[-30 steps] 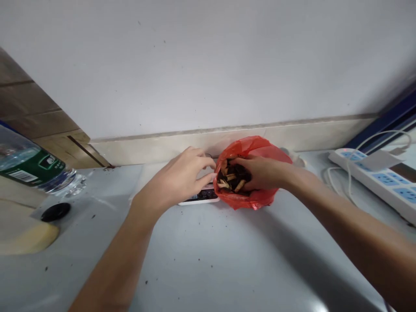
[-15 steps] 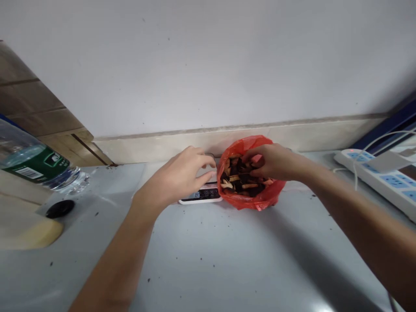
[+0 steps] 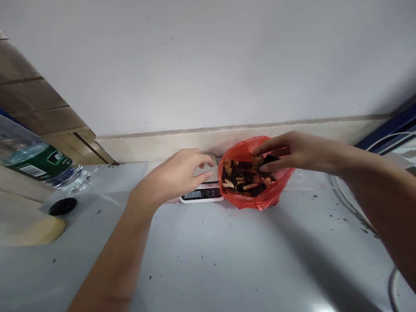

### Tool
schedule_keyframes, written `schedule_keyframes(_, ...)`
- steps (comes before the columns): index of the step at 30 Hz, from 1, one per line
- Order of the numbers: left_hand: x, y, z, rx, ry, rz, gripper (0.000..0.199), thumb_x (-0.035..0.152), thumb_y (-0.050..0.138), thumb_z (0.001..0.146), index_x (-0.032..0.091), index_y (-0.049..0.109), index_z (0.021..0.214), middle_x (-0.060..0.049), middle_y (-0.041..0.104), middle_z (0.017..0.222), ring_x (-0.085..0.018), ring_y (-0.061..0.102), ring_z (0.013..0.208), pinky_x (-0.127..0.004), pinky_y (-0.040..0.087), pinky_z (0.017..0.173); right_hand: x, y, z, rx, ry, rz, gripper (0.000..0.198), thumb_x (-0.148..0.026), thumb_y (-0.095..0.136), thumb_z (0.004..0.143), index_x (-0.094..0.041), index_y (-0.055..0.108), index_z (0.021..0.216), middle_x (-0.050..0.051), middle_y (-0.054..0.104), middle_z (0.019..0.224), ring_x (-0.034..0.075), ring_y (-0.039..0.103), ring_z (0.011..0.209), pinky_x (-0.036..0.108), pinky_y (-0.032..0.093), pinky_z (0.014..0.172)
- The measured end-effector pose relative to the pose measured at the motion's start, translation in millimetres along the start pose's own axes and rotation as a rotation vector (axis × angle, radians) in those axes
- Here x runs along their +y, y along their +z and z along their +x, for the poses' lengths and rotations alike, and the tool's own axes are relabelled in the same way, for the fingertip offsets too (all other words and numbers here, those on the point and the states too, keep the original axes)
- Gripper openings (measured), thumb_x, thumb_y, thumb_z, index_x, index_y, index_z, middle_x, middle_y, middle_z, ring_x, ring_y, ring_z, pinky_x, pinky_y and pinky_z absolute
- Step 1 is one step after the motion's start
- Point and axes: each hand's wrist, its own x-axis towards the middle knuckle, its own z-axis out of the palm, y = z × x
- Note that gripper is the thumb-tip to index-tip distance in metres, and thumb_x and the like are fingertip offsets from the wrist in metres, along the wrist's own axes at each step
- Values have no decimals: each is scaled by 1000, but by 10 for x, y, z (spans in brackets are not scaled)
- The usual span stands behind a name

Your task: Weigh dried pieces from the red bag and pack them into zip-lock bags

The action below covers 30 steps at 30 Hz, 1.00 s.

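The right hand (image 3: 295, 150) has risen and drawn back toward the right since the earlier frame, lifting clear of the heap of dried pieces (image 3: 242, 180), while the left hand (image 3: 175, 177) stays about where it was. The red plastic bag (image 3: 256, 203) stands on the desk (image 3: 201, 273) with its mouth spread wide, presumably so that fingers can get in and sort through the contents. It sits just beside the right edge of the digital scale (image 3: 203, 193), probably to keep any transfer short; whether they touch, I cannot tell. The right grip pinches a dark piece (image 3: 270, 160) between thumb and fingers, likely light enough for fingertips alone. The left grip is loose, thumb and fingers parted with nothing visible between them, over the scale's plate. The remaining dried pieces lie inside the bag, below and left of the right grip and to the right of the left one.
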Motion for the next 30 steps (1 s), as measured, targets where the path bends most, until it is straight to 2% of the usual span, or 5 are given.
schedule_keyframes(7,-10,-58,5,-62,-17,14,40,44,49,98,28,75,123,-6,74,130,-29,69,119,-35,57,88,-119,74,-17,42,-57,96,28,-32,77,75,-28,84,101,2,83,104,30,77,99,40,65,86)
schedule_keyframes(12,-200,-226,-72,-186,-225,61,50,55,51,96,26,72,131,-8,72,139,-29,66,126,-35,53,97,-462,184,28,42,-137,186,28,-28,79,76,-26,82,103,3,83,109,27,78,99,35,65,84)
schedule_keyframes(17,-352,-346,-162,-259,-402,105,51,57,48,95,27,71,130,-8,75,135,-29,72,114,-33,53,90,-742,516,396,-42,-210,282,36,-19,78,81,-19,78,117,6,82,107,20,77,92,32,61,87)
schedule_keyframes(23,-431,-339,-153,-307,-445,82,53,54,50,94,29,66,138,-8,76,133,-27,73,111,-33,53,91,-762,849,774,-160,-146,127,49,-11,71,83,-15,73,132,9,80,120,16,74,80,25,59,68)
schedule_keyframes(30,-458,-310,-155,-313,-392,82,57,58,51,92,32,63,141,-7,77,131,-25,73,108,-31,54,86,-843,871,720,-86,-133,-139,50,-17,74,83,-23,75,132,4,80,126,22,77,104,27,59,88)
